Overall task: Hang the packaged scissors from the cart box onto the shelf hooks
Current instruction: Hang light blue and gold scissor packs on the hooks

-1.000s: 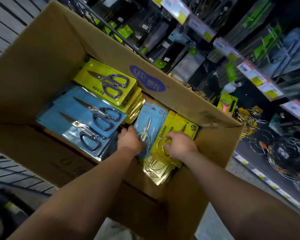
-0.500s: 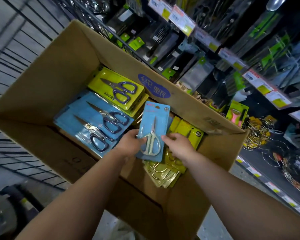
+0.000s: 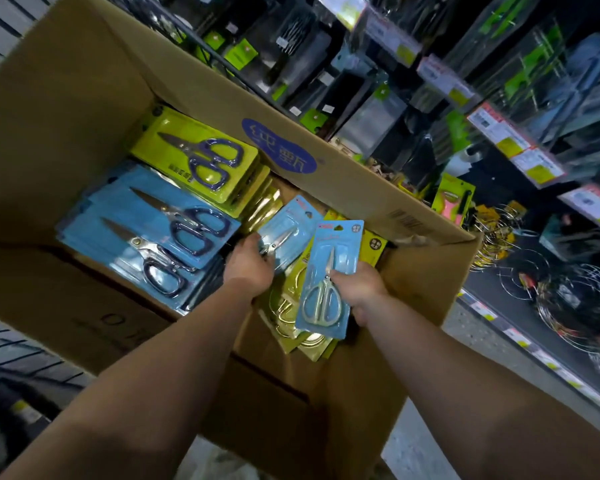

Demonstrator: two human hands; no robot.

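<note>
Matt brown corrugated cardboard box [image 3: 66, 109], glossy clear plastic blisters over blue card scissors packs [image 3: 328, 275], shiny metal blades, gleaming gold foil packets [image 3: 262, 209]

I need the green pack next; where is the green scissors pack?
The green pack lies in the box at its far left, atop the pile, just beyond the big blue packs.

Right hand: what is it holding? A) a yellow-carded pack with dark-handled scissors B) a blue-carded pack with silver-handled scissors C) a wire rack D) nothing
B: the right hand grips a blue-carded pack of silver-handled scissors by its edge, above the brown cardboard box.
</note>
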